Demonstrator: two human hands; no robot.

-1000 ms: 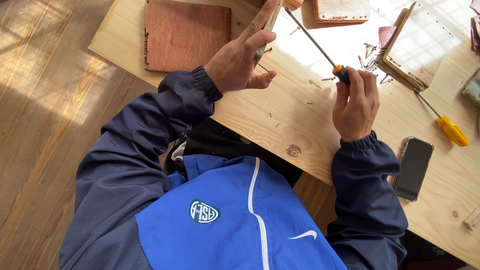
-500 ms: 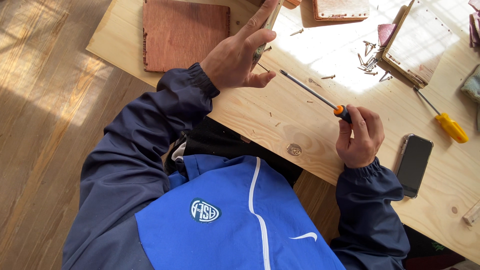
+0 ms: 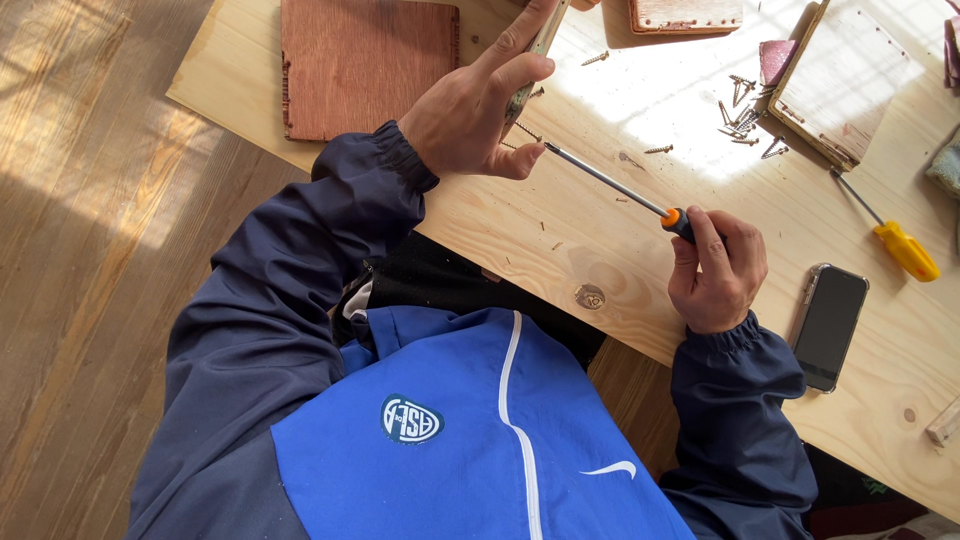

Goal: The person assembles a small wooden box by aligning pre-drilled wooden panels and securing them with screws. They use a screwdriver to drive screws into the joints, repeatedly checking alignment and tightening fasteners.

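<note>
My left hand [image 3: 478,105] grips the edge of a thin wooden panel [image 3: 534,50] standing on edge on the pale wooden table [image 3: 560,230]. A screw [image 3: 527,131] sticks out of the panel near my thumb. My right hand [image 3: 715,270] holds a long screwdriver [image 3: 612,183] by its orange and black handle. Its shaft slants up to the left and the tip meets the screw beside my left thumb.
A reddish-brown board [image 3: 365,62] lies flat at the left. Loose screws [image 3: 745,120] are scattered near a framed panel [image 3: 848,80]. A second screwdriver with a yellow handle [image 3: 895,240] and a dark phone [image 3: 830,325] lie at the right. Wooden floor [image 3: 90,250] lies left of the table.
My right hand has dropped toward the table's near edge and swung the screwdriver down, so its tip now points at the screw by my left thumb. The left hand stays on the panel.
</note>
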